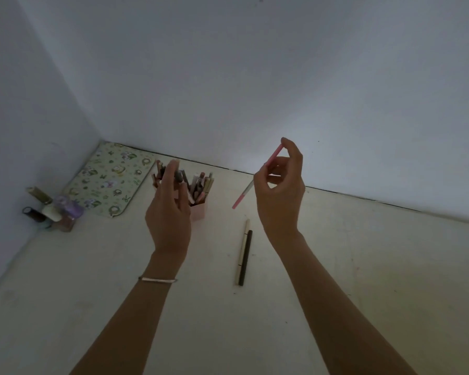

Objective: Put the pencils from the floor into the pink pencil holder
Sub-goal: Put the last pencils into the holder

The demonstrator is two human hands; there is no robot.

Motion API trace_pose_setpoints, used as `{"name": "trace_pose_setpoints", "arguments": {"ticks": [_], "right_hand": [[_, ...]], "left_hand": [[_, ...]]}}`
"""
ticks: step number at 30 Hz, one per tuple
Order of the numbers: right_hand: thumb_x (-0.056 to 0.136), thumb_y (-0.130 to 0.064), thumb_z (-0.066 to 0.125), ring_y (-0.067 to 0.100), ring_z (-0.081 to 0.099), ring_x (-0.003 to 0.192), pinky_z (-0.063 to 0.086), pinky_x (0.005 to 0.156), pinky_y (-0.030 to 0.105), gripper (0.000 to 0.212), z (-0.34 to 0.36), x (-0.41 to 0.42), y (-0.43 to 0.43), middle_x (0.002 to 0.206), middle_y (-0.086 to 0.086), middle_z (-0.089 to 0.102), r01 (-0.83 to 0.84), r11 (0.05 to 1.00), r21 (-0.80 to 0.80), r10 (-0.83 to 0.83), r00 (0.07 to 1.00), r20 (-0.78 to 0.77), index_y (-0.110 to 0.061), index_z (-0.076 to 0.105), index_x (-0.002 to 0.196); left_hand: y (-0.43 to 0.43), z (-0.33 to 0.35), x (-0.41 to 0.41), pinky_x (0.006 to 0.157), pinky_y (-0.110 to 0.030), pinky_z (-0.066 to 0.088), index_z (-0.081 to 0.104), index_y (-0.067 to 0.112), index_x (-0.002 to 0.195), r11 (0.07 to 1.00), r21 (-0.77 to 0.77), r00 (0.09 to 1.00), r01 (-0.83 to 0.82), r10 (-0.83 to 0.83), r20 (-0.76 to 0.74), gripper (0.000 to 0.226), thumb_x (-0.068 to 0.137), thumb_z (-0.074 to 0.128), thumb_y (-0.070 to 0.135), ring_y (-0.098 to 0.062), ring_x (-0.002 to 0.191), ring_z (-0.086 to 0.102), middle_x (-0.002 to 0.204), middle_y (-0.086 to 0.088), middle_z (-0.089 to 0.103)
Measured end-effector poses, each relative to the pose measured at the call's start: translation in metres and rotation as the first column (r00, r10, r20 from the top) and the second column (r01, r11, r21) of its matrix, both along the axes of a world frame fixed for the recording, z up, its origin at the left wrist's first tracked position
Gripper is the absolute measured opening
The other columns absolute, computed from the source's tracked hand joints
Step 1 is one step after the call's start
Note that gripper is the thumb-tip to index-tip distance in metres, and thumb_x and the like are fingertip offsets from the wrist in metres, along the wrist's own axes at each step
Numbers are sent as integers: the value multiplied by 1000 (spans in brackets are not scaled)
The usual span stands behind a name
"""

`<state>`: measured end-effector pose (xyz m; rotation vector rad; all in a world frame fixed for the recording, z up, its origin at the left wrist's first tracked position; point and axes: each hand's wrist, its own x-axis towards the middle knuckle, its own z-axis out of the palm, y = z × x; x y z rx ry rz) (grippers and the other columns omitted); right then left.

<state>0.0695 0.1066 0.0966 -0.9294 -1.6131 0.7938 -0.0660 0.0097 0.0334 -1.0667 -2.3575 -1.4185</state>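
Note:
The pink pencil holder (198, 211) stands on the pale floor near the back wall, with several pencils upright in it. My left hand (169, 209) hovers in front of and over its left half, fingers closed on a dark pencil (178, 175) above the holder. My right hand (280, 185) is raised to the right of the holder, pinching a pink pencil (244, 194) that slants down to the left. Two pencils lie side by side on the floor between my arms: a cream one (243, 249) and a dark one (246, 257).
A green floral-patterned mat (106, 180) lies flat in the corner, left of the holder. Several small bottles (53, 211) cluster against the left wall. White walls close the left and back sides; pale floor (363, 266) spreads to the right and toward me.

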Motion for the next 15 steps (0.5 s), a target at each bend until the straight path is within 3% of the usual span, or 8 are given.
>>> {"name": "trace_pose_setpoints", "arguments": {"ticks": [3,5,7,11,15], "right_hand": [[86,1,61,5,60,76,52,73,13,57,-5,-3,-3,82,-11,57,-2,1000,-8,2,1000,-6,-17,42,136],[86,1,61,7,60,77,53,74,14,54,-7,-7,-5,84,-9,58,0,1000,-9,0,1000,-19,-18,43,133],[87,0,61,10,63,80,54,76,17,52,-7,-14,-8,87,-6,60,-9,1000,-4,9,999,-46,-21,43,131],[90,-4,60,14,67,84,57,79,23,47,-9,-38,-12,91,-7,62,-34,999,-1,34,993,-110,-23,41,128],[91,-3,57,9,65,83,56,78,22,45,-23,-55,-14,91,-5,61,-107,994,26,107,994,6,-23,40,128]], "left_hand": [[1,-13,-2,77,-39,53,62,19,126,969,-236,979,-75,26,-204,35,91,64,22,-32,106,57,122,-10,62],[-3,-19,-3,84,-41,47,65,17,126,928,-353,959,-123,19,-284,40,87,70,21,-34,109,53,132,-13,55],[-8,-20,-5,88,-40,43,60,13,131,958,-275,954,-86,-1,-300,46,86,68,15,-34,107,54,132,-17,53],[-22,-9,-16,92,-39,43,55,4,126,999,24,966,-35,40,-256,41,84,56,2,-31,108,50,124,-19,55],[-29,1,-21,84,-41,51,58,-2,119,996,87,989,-13,26,-148,42,78,54,-10,-34,103,55,119,-17,55]]}}
